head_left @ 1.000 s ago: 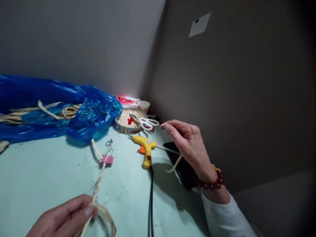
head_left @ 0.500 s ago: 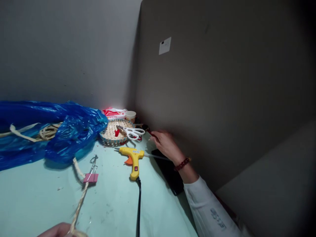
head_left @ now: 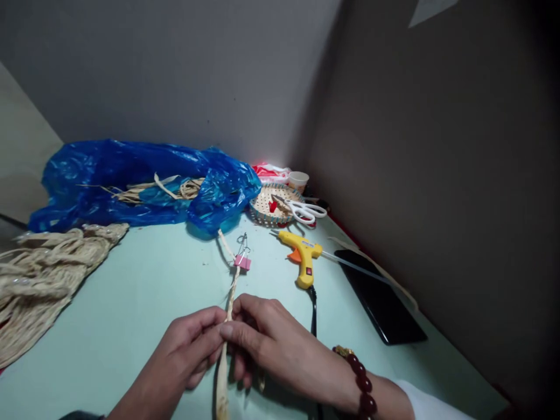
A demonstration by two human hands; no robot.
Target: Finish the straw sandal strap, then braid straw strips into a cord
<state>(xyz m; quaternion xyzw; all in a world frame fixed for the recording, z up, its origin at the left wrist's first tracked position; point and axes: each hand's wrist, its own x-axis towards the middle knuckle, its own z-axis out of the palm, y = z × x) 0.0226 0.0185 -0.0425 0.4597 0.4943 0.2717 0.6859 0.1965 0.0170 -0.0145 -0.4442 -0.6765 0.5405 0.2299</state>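
A pale twisted fibre cord (head_left: 233, 289) runs toward me from a pink binder clip (head_left: 242, 262) on the table. My left hand (head_left: 192, 344) pinches the cord from the left. Pressed against it from the other side, my right hand (head_left: 266, 338) grips the same cord, thumb and fingertips meeting those of the left. Below the fingers a flat, untwisted strip (head_left: 222, 379) hangs toward the near edge. Just right of my hands lies a yellow glue gun (head_left: 301, 256) with a clear glue stick in its back and a black cable.
Blue plastic bag (head_left: 131, 157) with fibre strands lies at the back. Braided fibre work (head_left: 48, 280) is at left. A woven basket (head_left: 271, 219) holds white-handled scissors (head_left: 306, 211), beside a paper cup (head_left: 298, 179). A black phone (head_left: 380, 303) lies near the right wall.
My right hand has come back from the far right side of the table to the cord and now grips it beside my left hand. The view has swung left.
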